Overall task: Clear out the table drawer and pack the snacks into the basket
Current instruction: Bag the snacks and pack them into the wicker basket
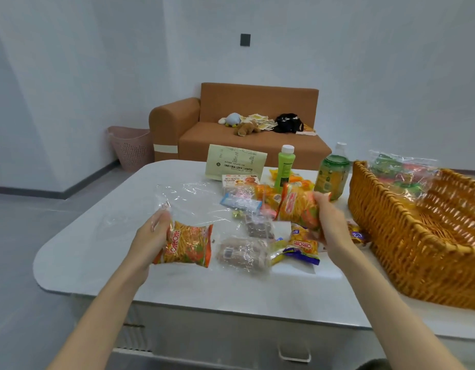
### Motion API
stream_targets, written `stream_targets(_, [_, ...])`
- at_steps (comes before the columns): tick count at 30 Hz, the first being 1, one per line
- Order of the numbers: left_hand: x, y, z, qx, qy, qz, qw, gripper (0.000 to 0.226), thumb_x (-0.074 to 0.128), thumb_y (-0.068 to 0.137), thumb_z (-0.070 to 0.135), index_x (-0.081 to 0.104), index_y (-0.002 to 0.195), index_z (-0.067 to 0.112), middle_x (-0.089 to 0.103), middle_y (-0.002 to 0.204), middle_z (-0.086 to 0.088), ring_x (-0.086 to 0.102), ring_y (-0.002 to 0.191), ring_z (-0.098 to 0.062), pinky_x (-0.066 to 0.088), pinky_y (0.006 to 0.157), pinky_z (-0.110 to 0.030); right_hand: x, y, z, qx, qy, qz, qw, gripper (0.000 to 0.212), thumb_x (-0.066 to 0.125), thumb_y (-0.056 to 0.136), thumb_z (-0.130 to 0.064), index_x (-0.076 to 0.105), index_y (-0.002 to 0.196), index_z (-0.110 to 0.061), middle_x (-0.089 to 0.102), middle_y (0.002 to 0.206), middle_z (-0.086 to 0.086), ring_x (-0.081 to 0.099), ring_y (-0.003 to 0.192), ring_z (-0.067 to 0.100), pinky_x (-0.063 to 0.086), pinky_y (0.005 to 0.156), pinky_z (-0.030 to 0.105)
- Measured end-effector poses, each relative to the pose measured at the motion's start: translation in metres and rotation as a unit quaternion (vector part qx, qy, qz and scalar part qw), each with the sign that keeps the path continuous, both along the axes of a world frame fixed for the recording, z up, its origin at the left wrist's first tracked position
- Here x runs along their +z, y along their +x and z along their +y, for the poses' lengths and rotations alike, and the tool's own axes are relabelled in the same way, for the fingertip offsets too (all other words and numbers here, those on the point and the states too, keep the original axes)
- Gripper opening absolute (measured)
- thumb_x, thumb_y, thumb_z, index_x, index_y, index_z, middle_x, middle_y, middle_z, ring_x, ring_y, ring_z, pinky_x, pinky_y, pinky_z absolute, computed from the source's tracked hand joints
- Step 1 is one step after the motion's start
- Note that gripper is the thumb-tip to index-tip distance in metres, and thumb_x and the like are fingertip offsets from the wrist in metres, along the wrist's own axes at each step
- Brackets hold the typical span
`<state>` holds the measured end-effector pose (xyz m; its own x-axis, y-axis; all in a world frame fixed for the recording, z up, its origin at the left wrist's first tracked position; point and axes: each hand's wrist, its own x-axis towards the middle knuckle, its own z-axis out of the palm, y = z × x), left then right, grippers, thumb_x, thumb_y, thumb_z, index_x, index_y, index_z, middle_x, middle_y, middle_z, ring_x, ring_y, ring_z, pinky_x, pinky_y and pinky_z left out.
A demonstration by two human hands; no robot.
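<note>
**Two packs in hand, basket parked at 3 o'clock**

So most of the snacks [257, 236] are in a loose pile mid-bench. I'd guess they were spread out there so they're easy to grab. The basket [391, 249] sits just beside the pile at 3 o'clock, which keeps every trip short. There's already a clear bag of packets [402, 172] in its far end.

Left hand [153, 233] has its fingers curled round the edge of an orange stick-snack pack [188, 245], at 8 o'clock from the pile. Can't tell if that one's lifted or just lying on the bench [97, 249].

Right hand [330, 217] is wrapped round a second pack [297, 206]. It's tilted and held over the pile's 1 o'clock side, near the basket. My read is that this one goes in first, since it's on the closer side.

Further out, a green bottle [284, 166] and a juice bottle [331, 177] stand upright at 12 to 1 o'clock behind the pile. A paper bag [235, 162] is propped at 11, and a crumpled clear wrap [188, 198] lies at 10.

The drawer [295, 352] front is at 6 o'clock under the bench edge. No idea if anything's left in it.
</note>
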<state>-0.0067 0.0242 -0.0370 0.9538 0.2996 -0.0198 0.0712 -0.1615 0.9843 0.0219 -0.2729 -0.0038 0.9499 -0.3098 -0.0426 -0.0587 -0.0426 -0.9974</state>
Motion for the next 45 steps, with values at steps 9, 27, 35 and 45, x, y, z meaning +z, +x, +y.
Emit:
stream_targets(9, [0.003, 0.004, -0.017, -0.101, 0.0, 0.015, 0.995, 0.045, 0.032, 0.095, 0.054, 0.032, 0.14, 0.052, 0.045, 0.128, 0.013, 0.055, 0.098, -0.004, 0.049, 0.089, -0.032, -0.03, 0.004, 0.008, 0.055, -0.229, -0.034, 0.971, 0.057, 0.045, 0.091, -0.06, 0.064, 0.083, -0.007, 0.069, 0.081, 0.013, 0.065, 0.068, 0.024, 0.052, 0.062, 0.041])
stream_targets(27, [0.003, 0.014, -0.052, -0.185, -0.153, 0.065, 0.969, 0.044, 0.035, 0.096, 0.053, 0.032, 0.14, 0.054, 0.051, 0.129, 0.011, 0.061, 0.106, -0.012, 0.052, 0.093, -0.048, -0.028, 0.006, 0.002, 0.207, 0.318, 0.048, 0.924, 0.021, 0.046, 0.1, -0.016, 0.052, 0.12, -0.013, 0.064, 0.12, 0.013, 0.064, 0.107, 0.024, 0.055, 0.076, 0.033])
stream_targets(35, [0.0, 0.008, -0.061, -0.266, -0.109, 0.074, 0.955, 0.058, 0.039, 0.087, 0.056, 0.016, 0.139, 0.062, 0.036, 0.143, 0.016, 0.058, 0.117, -0.015, 0.055, 0.088, -0.041, -0.026, -0.004, 0.006, 0.339, 0.268, 0.054, 0.9, 0.035, 0.051, 0.095, -0.009, 0.052, 0.13, -0.008, 0.065, 0.123, 0.015, 0.064, 0.111, 0.029, 0.057, 0.087, 0.037])
stream_targets(45, [-0.015, 0.008, -0.083, -0.255, -0.074, 0.07, 0.961, 0.065, 0.049, 0.079, 0.058, 0.031, 0.14, 0.047, 0.06, 0.123, 0.014, 0.065, 0.104, -0.009, 0.057, 0.084, -0.032, -0.038, -0.01, 0.02, 0.336, 0.061, 0.012, 0.94, 0.029, 0.062, 0.091, -0.02, 0.056, 0.12, -0.022, 0.069, 0.113, 0.003, 0.07, 0.097, 0.02, 0.059, 0.075, 0.039])
